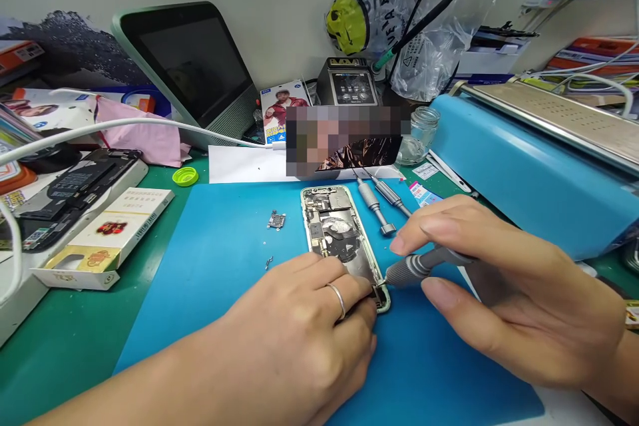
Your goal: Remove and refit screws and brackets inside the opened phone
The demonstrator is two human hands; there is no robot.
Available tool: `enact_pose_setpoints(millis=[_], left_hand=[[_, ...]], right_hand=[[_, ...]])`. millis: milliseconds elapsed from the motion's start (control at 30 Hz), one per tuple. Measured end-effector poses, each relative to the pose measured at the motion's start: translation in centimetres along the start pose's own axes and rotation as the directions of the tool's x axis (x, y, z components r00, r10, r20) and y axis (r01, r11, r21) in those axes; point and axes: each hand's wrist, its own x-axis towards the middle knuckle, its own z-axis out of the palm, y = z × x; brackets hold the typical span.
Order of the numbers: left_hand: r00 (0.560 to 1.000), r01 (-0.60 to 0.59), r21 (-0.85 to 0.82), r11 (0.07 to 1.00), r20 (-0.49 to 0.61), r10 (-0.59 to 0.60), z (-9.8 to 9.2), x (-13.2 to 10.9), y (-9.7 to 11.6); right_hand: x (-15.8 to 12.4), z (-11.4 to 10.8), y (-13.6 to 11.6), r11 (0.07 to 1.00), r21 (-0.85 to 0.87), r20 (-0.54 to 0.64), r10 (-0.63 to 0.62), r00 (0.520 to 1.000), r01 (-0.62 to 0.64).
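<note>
An opened phone, its inner parts bare inside a pale frame, lies on a blue mat. My left hand, with a ring on one finger, rests over the phone's lower left part, its fingers curled onto the near end. Between the fingers and thumb of my right hand is a grey screwdriver. Its tip reaches the lower right edge of the phone, by my left fingertips. To the left lie a small circuit part and a tiny metal piece.
Two more screwdrivers lie right of the phone. A cigarette-style box and another opened device are at left. Behind stand a tablet-like screen, a glass jar and a blue-sided machine. A white cable crosses the left.
</note>
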Motion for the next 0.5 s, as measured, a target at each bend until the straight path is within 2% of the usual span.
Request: enact_pose_setpoints(millis=[500], left_hand=[[1.0, -0.018, -0.006, 1.0, 0.01, 0.018, 0.08, -0.01, -0.14]], right_hand=[[-0.51, 0.28, 0.45, 0.998, 0.056, 0.04, 0.028, 0.999, -0.03]])
